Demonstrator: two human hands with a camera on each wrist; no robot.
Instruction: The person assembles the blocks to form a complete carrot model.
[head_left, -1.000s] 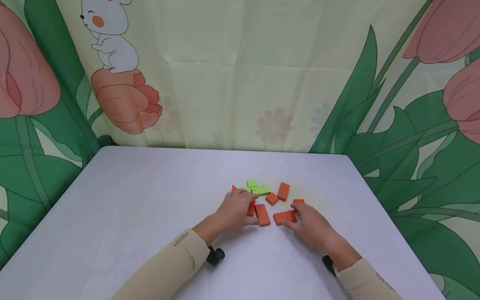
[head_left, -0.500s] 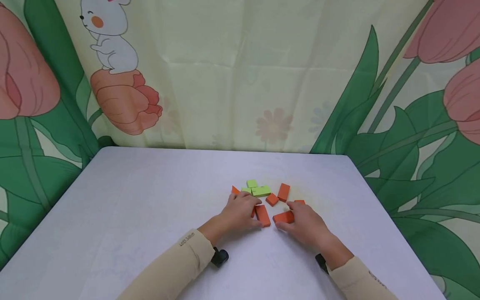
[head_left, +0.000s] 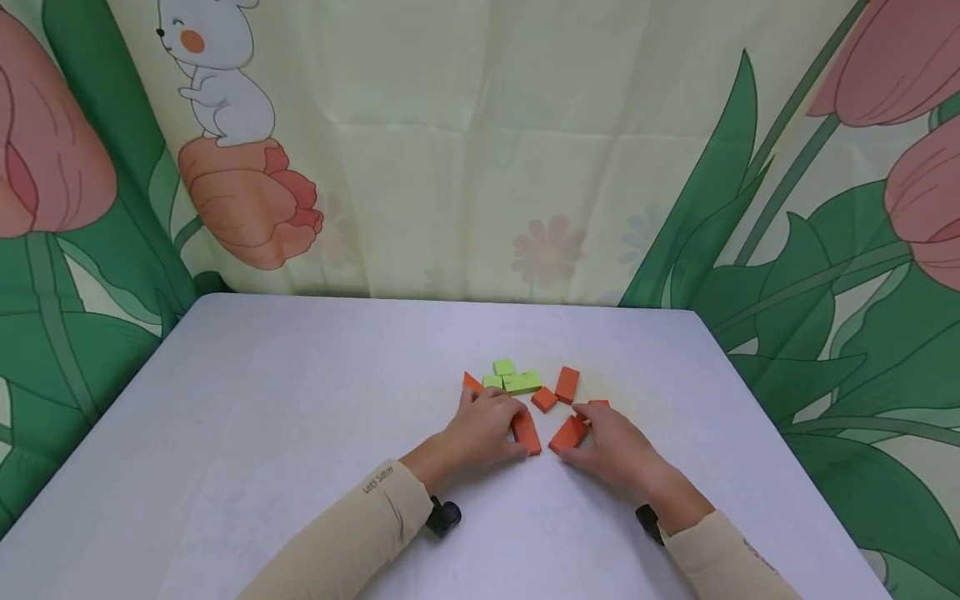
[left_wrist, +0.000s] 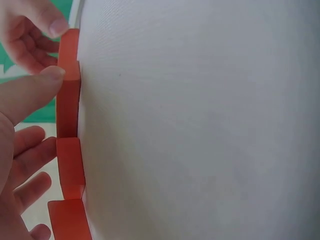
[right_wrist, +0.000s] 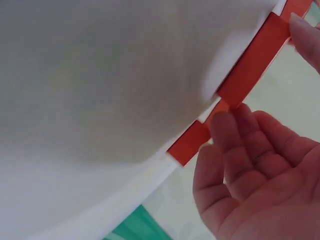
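Note:
In the head view my left hand (head_left: 483, 429) pinches an orange rectangular block (head_left: 527, 433) lying on the table, thumb at its near end and a finger at its far end. The left wrist view shows that thumb on the block's side (left_wrist: 68, 107), with other fingers bent behind the row. My right hand (head_left: 618, 450) holds a second orange block (head_left: 569, 435) between thumb and fingers, tilted and a small gap from the first. In the right wrist view this block (right_wrist: 256, 57) lies between the thumb and bent fingers. More orange beside the left palm is mostly covered.
Behind the hands lie several green blocks (head_left: 522, 382), an orange square block (head_left: 544, 399) and an orange rectangular block (head_left: 567, 384). An orange pointed block (head_left: 472, 382) sits beyond the left fingers. Another orange block (head_left: 599, 403) is partly hidden behind the right hand. The white table (head_left: 300, 400) meets a printed curtain.
My left hand has shifted slightly right, closing in on the orange block there. The block at my right hand has turned, its far end swinging away from me. The blocks behind stay put.

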